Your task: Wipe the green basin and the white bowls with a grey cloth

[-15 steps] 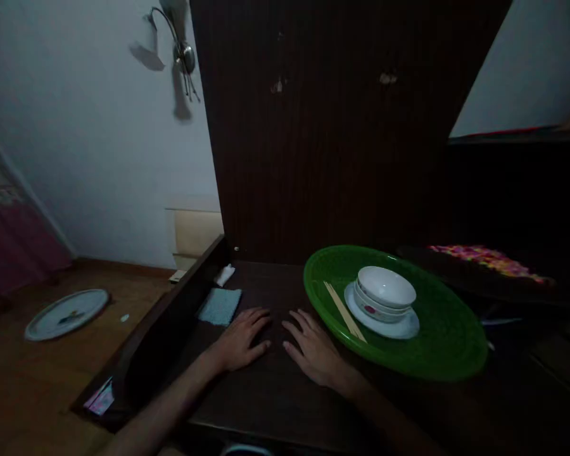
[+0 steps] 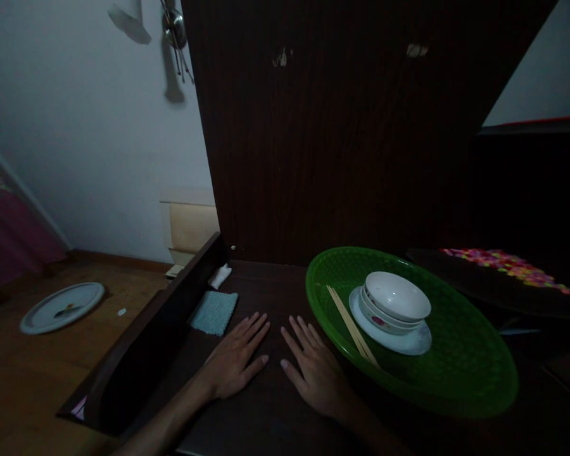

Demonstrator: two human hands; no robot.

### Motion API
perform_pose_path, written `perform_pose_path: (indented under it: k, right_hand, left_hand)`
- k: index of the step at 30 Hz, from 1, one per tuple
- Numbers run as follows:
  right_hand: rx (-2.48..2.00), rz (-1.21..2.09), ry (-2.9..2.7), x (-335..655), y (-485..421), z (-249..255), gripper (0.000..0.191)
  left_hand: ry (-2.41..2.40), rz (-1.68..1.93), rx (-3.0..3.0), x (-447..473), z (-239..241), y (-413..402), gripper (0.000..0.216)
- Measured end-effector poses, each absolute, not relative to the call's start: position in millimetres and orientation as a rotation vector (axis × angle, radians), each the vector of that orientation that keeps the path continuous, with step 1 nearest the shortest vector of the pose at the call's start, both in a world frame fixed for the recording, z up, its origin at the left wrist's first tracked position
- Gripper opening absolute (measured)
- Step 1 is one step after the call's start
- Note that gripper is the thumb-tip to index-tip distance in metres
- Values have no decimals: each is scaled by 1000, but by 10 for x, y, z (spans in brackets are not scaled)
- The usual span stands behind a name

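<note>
My left hand (image 2: 235, 358) lies flat and open on the dark wooden table (image 2: 266, 411), palm down, holding nothing. My right hand (image 2: 313, 367) rests flat and open beside it, fingers spread, close to the rim of a large green round tray (image 2: 456, 373). On the tray stand stacked white bowls (image 2: 396, 297) on a white plate (image 2: 408, 342), with a pair of wooden chopsticks (image 2: 352, 326) lying to their left. A small blue cloth (image 2: 213, 312) lies just left of my left hand.
A raised dark wooden side board (image 2: 171, 304) edges the table on the left, with a small white object (image 2: 220, 276) at its far end. A tall dark panel (image 2: 342, 126) stands behind. A white plate (image 2: 61, 307) lies on the wooden floor. A colourful mat (image 2: 508, 263) lies at right.
The view has shifted slightly, so everything sits a little lower and nearer. Both hands stay flat on the table, fingers now a little straighter.
</note>
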State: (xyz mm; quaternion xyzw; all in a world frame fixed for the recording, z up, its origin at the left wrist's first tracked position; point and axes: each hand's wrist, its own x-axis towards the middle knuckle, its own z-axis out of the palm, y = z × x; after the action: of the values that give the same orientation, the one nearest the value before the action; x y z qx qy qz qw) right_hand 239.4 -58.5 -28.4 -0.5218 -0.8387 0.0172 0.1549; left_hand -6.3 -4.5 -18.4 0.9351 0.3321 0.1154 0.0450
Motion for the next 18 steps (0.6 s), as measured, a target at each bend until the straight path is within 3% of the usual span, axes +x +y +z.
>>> perform_pose_path:
  k: [18]
  right_hand:
    - [-1508,80,-2373,2388,-608,-300,61]
  left_hand:
    - [1059,357,2931,-78,-221,-103,65]
